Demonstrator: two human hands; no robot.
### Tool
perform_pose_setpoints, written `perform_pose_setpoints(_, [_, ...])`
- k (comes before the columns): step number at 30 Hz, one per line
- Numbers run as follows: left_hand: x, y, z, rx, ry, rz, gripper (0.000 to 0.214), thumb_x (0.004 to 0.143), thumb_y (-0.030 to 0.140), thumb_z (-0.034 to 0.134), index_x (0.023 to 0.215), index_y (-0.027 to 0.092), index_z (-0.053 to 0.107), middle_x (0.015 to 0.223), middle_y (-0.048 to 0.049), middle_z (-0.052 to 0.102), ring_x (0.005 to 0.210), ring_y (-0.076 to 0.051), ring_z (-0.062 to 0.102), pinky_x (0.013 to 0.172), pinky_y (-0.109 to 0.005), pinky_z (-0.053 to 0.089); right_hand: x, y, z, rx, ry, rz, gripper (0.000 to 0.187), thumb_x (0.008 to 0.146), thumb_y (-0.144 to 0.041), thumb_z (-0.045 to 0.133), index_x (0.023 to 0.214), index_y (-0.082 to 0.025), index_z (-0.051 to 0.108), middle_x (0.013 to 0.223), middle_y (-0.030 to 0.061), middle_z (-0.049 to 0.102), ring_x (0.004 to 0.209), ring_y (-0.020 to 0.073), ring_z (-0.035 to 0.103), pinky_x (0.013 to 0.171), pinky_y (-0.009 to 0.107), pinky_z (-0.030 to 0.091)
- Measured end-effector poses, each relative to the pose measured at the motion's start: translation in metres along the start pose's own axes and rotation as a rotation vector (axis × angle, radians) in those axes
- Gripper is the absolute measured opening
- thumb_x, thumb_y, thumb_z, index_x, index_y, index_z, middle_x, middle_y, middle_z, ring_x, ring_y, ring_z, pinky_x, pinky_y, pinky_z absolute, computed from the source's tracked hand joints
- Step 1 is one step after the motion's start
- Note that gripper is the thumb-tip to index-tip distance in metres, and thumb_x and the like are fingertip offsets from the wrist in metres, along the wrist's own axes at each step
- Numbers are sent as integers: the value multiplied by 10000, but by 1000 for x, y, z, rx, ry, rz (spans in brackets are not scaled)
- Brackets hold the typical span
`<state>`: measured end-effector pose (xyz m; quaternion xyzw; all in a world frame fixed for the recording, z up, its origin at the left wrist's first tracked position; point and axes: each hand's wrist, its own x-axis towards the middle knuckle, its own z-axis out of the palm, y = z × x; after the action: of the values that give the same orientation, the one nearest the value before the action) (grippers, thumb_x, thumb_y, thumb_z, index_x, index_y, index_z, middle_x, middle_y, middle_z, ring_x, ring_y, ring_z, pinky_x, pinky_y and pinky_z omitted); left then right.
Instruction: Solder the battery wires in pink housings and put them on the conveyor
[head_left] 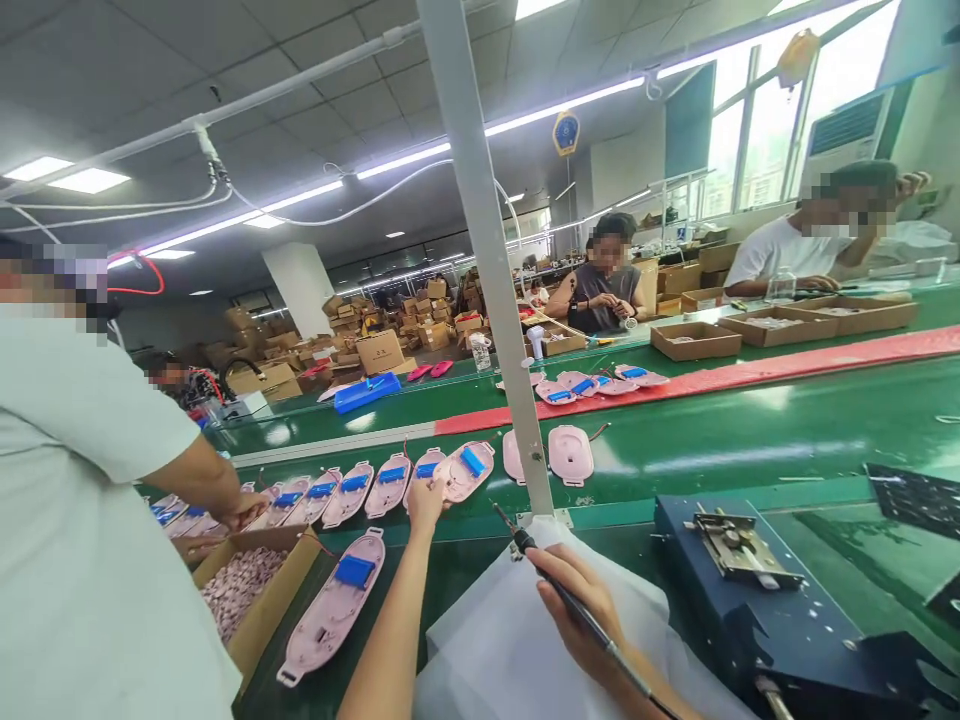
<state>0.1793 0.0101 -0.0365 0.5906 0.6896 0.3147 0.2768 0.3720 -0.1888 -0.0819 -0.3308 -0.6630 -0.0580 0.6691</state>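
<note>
My left hand (427, 502) reaches out to the row on the green bench, its fingers closed on the near edge of a pink plastic shell (459, 482) with a blue pack fixed inside. In my right hand (576, 592) is a soldering iron (561, 583), held like a pen, its bare tip pointing up and left. Between tip and shell there is a gap. More pink shells (391, 484) with blue packs stand in line left of my hand. A separate pink shell (335, 605) lies closer to me, beside my left forearm.
A white post (495, 250) rises just beyond the iron. White sheeting (510, 640) lies under my right hand, with a dark blue machine (750, 600) at right. A cardboard box (296, 560) of small pink parts and a co-worker in white (97, 500) are at left.
</note>
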Motion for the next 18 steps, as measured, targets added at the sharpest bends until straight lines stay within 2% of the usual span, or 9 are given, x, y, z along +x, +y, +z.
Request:
perform_pose_setpoints(3, [2, -8, -40, -90, 32, 81, 296, 957, 332, 566, 703, 182, 590, 650, 0, 632, 596, -174, 706, 572, -234, 503, -1, 0, -4, -7, 28, 2, 292, 1108, -284, 503, 1310, -227, 706, 898, 65, 724, 727, 188, 736, 631, 277, 627])
perform_pose_setpoints(7, [5, -22, -95, -175, -21, 152, 362, 914, 492, 566, 705, 196, 570, 609, 14, 584, 543, -161, 630, 541, -244, 490, -3, 1, -11, -6, 109, 35, 291, 1085, -323, 562, 1308, -246, 731, 917, 70, 734, 731, 200, 732, 568, 284, 603])
perform_pose_setpoints(10, [-1, -33, -118, -204, -115, 173, 450, 862, 598, 602, 659, 203, 535, 563, 25, 525, 513, -140, 554, 498, -237, 442, -1, 2, -14, 16, 196, 99, 287, 1080, -345, 575, 1286, -246, 748, 896, 64, 718, 668, 184, 694, 531, 291, 582])
perform_pose_setpoints(12, [-9, -38, -119, -210, -229, 180, 490, 815, 643, 639, 630, 205, 524, 541, 34, 493, 499, -130, 522, 479, -234, 414, 2, 2, -14, 37, 226, 136, 282, 1083, -350, 577, 1275, -242, 751, 870, 52, 709, 627, 166, 668, 523, 290, 577])
perform_pose_setpoints(14, [-19, -43, -108, -206, -381, 186, 510, 766, 665, 688, 613, 199, 546, 529, 34, 492, 484, -128, 506, 466, -239, 398, 4, 2, -13, 49, 216, 159, 273, 1081, -363, 587, 1258, -242, 757, 837, 37, 709, 609, 157, 666, 524, 283, 582])
perform_pose_setpoints(18, [-38, -51, -60, -204, -648, 201, 556, 717, 663, 763, 537, 192, 529, 496, 27, 492, 443, -115, 470, 448, -245, 364, 1, 3, -8, 47, 124, 241, 253, 1094, -350, 573, 1243, -257, 756, 763, 2, 710, 573, 133, 670, 524, 249, 586])
